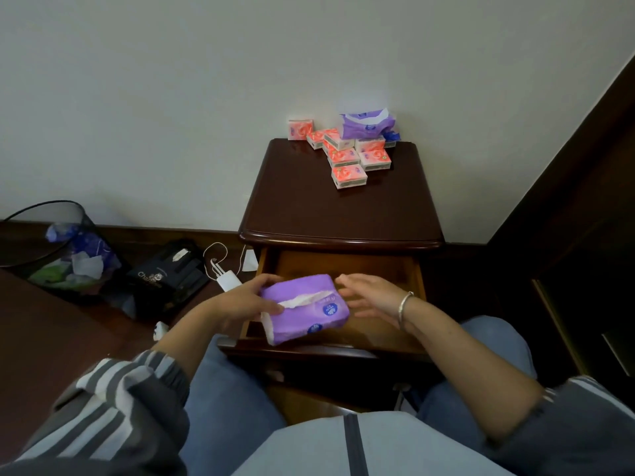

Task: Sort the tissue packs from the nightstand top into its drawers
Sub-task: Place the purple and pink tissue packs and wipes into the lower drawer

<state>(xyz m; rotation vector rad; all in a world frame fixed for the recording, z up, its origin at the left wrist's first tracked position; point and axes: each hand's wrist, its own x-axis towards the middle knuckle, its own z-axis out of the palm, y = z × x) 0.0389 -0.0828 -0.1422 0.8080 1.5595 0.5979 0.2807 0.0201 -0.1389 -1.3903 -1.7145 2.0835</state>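
Midway, by the look of it, through a sorting job, a seated person faces a dark wooden nightstand [326,201] whose top drawer [360,266] stands open toward the knees. On the floor to the left sits a mesh wastebasket [65,249] with scraps in it. Over the near-left part of the drawer hovers a purple tissue pack [305,309], torn open along its top and tilted with its left end lower. The left hand [245,300] has its grip clamped on that end, thumb on top. The right hand [371,298], a bracelet at its wrist, is just beside the pack's far end, its grip apart with fingers straight; whether it touches the wrapper cannot be told. At the back of the nightstand top wait a second purple pack [366,125] and a cluster of small pink packs [347,156], none yet sorted. To finish the step well, the held pack should probably be levelled, lowered flat against one side of the drawer and let go only once it rests on the bottom, leaving room for more.
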